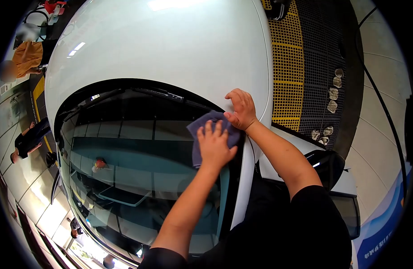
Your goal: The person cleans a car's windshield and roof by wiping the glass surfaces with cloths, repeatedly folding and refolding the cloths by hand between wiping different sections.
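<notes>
My left hand (214,145) lies with spread fingers on a folded purple-grey cloth (195,134), pressing it against the windshield (139,157) of a white car. To its upper right, my right hand (242,107) rests at the corner where the glass meets the white hood (170,49). Its thumb reaches the edge of the cloth, while its bent fingers stand apart from the thumb over the hood. Part of the cloth is hidden under my left hand. A black wiper (158,94) runs along the base of the glass near both hands.
A side mirror (328,168) juts out by my right arm. Yellow and black floor grating (288,67) borders the car, with several crumpled pale cloths or gloves (333,93) on it. A black hose (382,98) hangs at right. People stand at left, one in an orange top (28,58).
</notes>
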`<action>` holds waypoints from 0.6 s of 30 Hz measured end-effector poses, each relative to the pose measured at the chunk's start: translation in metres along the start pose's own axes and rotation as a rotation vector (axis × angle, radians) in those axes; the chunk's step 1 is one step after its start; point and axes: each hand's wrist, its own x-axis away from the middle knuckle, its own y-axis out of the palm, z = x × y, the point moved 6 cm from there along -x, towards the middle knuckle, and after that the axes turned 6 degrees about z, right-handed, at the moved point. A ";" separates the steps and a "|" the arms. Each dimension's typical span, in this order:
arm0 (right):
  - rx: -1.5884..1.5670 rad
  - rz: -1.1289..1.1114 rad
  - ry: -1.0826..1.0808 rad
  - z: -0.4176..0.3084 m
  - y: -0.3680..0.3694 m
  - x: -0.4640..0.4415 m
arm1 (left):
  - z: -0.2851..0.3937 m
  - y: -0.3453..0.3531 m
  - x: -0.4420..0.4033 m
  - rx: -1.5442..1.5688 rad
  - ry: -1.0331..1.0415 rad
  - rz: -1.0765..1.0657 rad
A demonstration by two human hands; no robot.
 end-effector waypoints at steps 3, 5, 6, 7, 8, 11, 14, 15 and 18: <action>-0.056 0.003 0.038 0.003 -0.002 0.000 | 0.025 0.016 0.006 0.074 0.019 -0.004; -0.074 -0.001 0.054 0.004 -0.002 0.000 | 0.028 0.019 0.008 0.095 0.008 -0.023; -0.076 -0.005 0.058 0.004 -0.002 0.000 | 0.029 0.020 0.009 0.106 0.001 -0.032; -0.079 -0.009 0.062 0.004 -0.001 0.000 | 0.031 0.017 0.010 0.103 -0.010 -0.060; -0.081 -0.010 0.063 0.005 -0.001 0.000 | 0.032 0.018 0.011 0.113 -0.012 -0.053; -0.095 0.014 0.045 0.008 -0.002 -0.001 | 0.033 0.018 0.022 0.126 -0.014 -0.082; -0.087 0.007 0.037 0.008 -0.002 -0.001 | 0.033 0.013 0.032 0.233 0.001 -0.185; -0.090 0.013 0.029 0.007 -0.003 -0.002 | 0.033 0.022 0.043 0.338 0.003 -0.235; -0.100 -0.018 0.046 0.003 -0.004 -0.006 | 0.034 0.019 0.077 0.716 -0.109 -0.420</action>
